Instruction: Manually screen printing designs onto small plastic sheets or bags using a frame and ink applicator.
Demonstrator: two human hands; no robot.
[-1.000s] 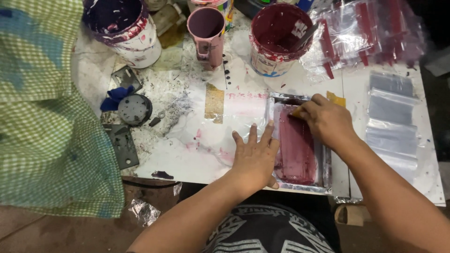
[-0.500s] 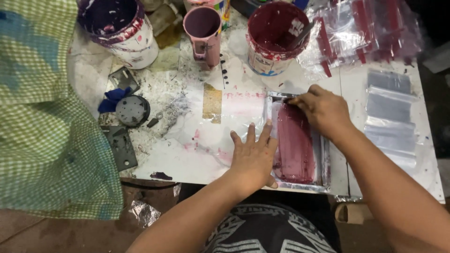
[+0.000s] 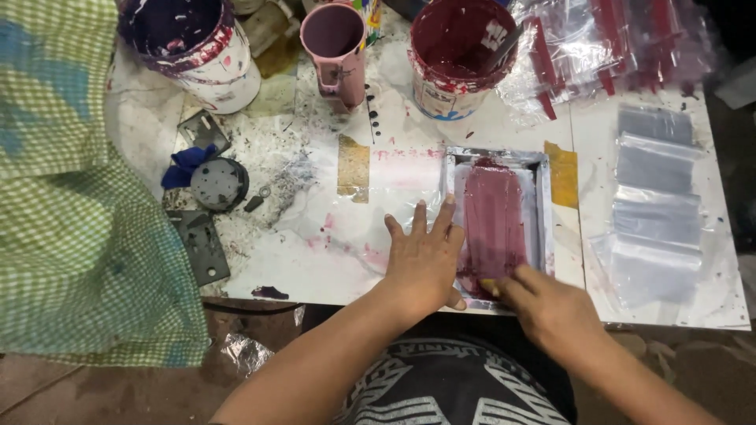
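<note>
The left hand (image 3: 425,260) lies flat on the white, paint-stained tabletop (image 3: 315,252), its fingers (image 3: 419,224) spread wide and holding nothing; the fingertips on its right side touch the left edge of the shallow rectangular metal frame (image 3: 540,206). Inside this frame sits a long rectangle of dark red paint (image 3: 493,220). The right hand (image 3: 551,311) is at the near end of the frame, and its fingers are closed narrow around a small yellowish tool (image 3: 490,288) — only a little of the tool shows, so I cannot tell its kind. The tool touches the near end of the red paint.

Beyond the fingertips of the left hand stand a pink plastic mug (image 3: 337,47) and a round paint bucket with dark red inside (image 3: 461,51). Far to the left of the left fingers there is a white bucket with purple paint (image 3: 193,47), a grey round metal part (image 3: 219,182) and a green checkered cloth (image 3: 71,197). To the right of the right fingers lie flat clear plastic bags (image 3: 657,197) in a row — behind them, more clear bags with red strips (image 3: 598,43).
</note>
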